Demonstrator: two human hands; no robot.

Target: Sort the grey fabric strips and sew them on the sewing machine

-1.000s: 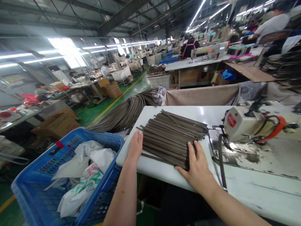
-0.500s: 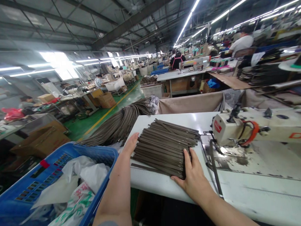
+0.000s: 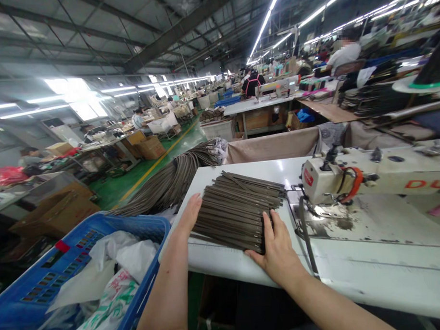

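Note:
A pile of dark grey-brown fabric strips (image 3: 236, 210) lies on the white sewing table, laid side by side with a few crossing on top. My left hand (image 3: 191, 215) stands on edge at the strips' left ends, its fingers stretched out. At the right ends my right hand (image 3: 280, 252) rests with fingers and thumb spread, touching the near corner of the pile. Neither hand is wrapped round anything. Right of the pile, one strap (image 3: 306, 234) hangs from the sewing machine (image 3: 325, 180) over the table's front edge.
A blue plastic basket (image 3: 135, 225) with white plastic bags stands at my left. Behind it a long bundle of strips (image 3: 163, 181) drapes beside the table (image 3: 371, 270). A beige fabric-lined bin (image 3: 273, 145) adjoins the far edge. Other people sit at machines farther off.
The view has shifted slightly. A loose strip that stuck out at the pile's near left edge now lies closer against the others. Both hands remain at the two ends of the strips.

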